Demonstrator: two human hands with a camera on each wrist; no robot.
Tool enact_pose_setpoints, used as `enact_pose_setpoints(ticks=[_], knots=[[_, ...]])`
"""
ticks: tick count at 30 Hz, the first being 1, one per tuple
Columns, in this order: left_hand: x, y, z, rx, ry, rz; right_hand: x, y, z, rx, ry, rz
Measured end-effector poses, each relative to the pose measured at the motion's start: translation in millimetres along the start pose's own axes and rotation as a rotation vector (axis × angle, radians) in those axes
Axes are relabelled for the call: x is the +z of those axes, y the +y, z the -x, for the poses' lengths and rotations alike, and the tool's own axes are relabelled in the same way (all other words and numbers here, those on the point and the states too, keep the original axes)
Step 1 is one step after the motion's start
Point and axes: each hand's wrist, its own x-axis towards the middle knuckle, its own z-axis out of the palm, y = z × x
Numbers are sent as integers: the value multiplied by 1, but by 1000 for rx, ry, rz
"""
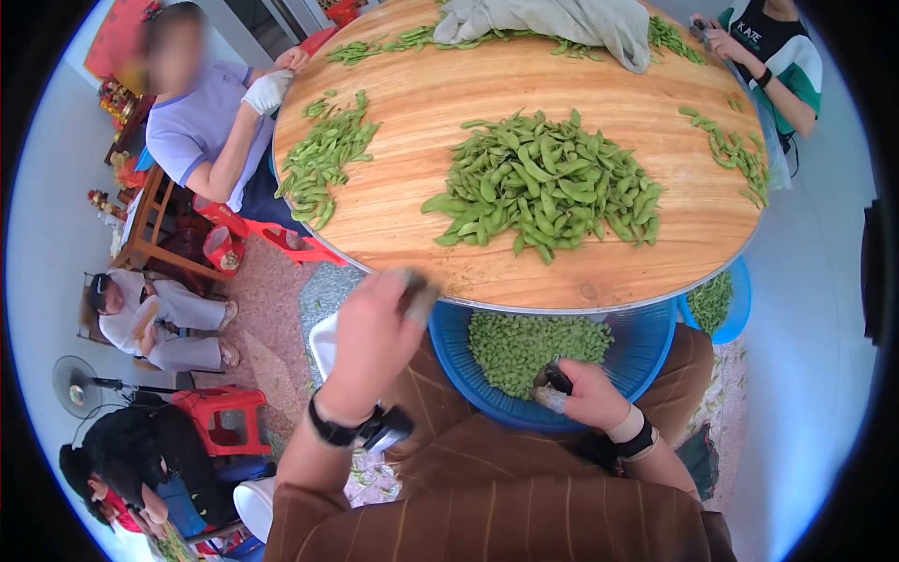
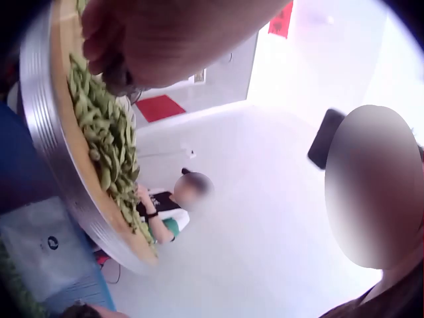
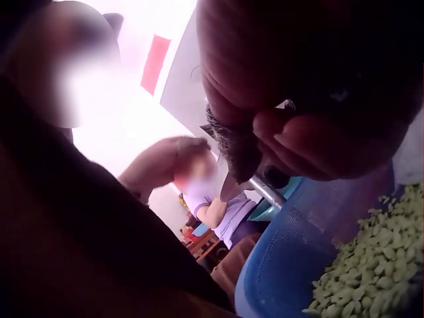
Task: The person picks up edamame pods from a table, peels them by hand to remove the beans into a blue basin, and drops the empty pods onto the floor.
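My left hand (image 1: 370, 328), blurred, hangs near the front edge of the round wooden table (image 1: 403, 225), with dark coverings on its fingertips. In the left wrist view its fingers bend down by the pods; I cannot tell whether they hold anything. My right hand (image 1: 595, 398) is over the blue basket (image 1: 459, 365) in my lap and grips a small black object (image 1: 559, 378). A greyish covering (image 1: 549, 400) wraps a digit of this hand. Shelled green beans (image 1: 524, 351) fill much of the basket's bottom. Ahead, a heap of green soybean pods (image 1: 552, 183) lies on the table.
Smaller pod piles (image 1: 328, 159) lie around the table, and a grey cloth (image 1: 552, 23) covers part of its far side. People sit at left and right. A second blue basket (image 1: 735, 295) with green contents stands below the right edge. A red stool (image 1: 225, 417) is at left.
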Motion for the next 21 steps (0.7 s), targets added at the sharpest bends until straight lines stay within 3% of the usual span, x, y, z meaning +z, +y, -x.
enact_pose_setpoints(ticks=[4,8,11,13,14,16,17,18,20,21], knots=[[52,11,-54,115,197,151,1,-3,11,-24,63,202],[64,13,-68,-4,105,99,-2,0,21,20,94,165],[55,15,-56,-89,207,268,-1,6,23,16,126,105],[51,21,-34,-173,143,788,-1,5,18,-36,182,71],[47,31,-21,-220,-7,873,-1,-5,15,-38,177,65],[61,43,12,-237,-203,1130,-4,-35,9,163,174,-319],[67,42,23,-216,-349,1138,-3,-34,5,94,176,-476],[80,42,36,-141,-351,1145,-5,-31,1,93,171,-476],[89,46,53,-210,-372,1207,-7,-25,-3,33,163,-662],[84,48,53,-214,-382,1207,-10,-28,-1,58,157,-570]])
